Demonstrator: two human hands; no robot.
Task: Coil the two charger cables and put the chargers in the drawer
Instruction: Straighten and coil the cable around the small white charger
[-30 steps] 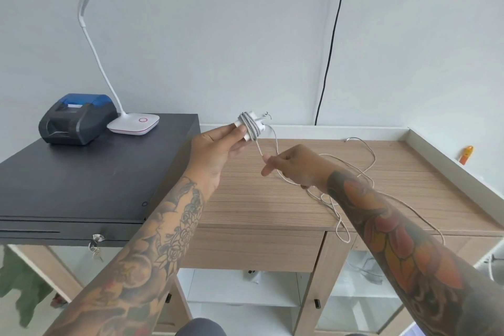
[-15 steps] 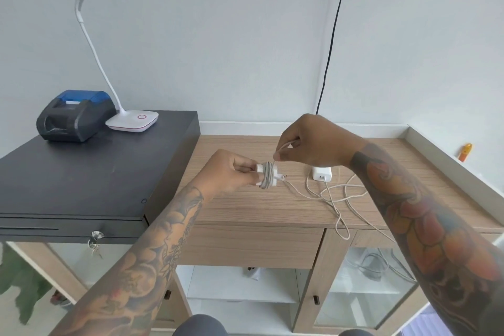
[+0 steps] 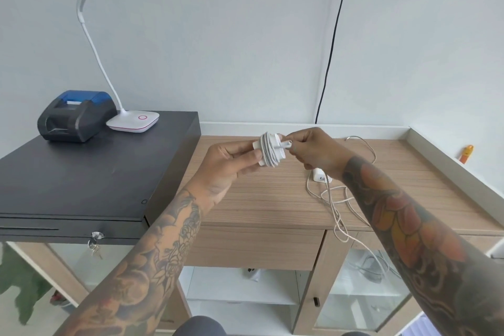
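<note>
The wound charger [image 3: 268, 153] is clamped by the left hand [image 3: 227, 163] so that the cable end [image 3: 286, 144], pinched by the right hand [image 3: 313, 153], can be tucked in.

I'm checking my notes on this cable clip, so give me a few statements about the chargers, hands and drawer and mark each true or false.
1. The left hand holds a charger wrapped in cable. True.
2. The right hand rests flat on the counter. False: it pinches the cable end at the held charger.
3. A second charger lies on the counter, its cable loose. True.
4. The drawer is open. False: it is shut.
5. The lamp stands on the counter. False: it stands on the black box.
</note>
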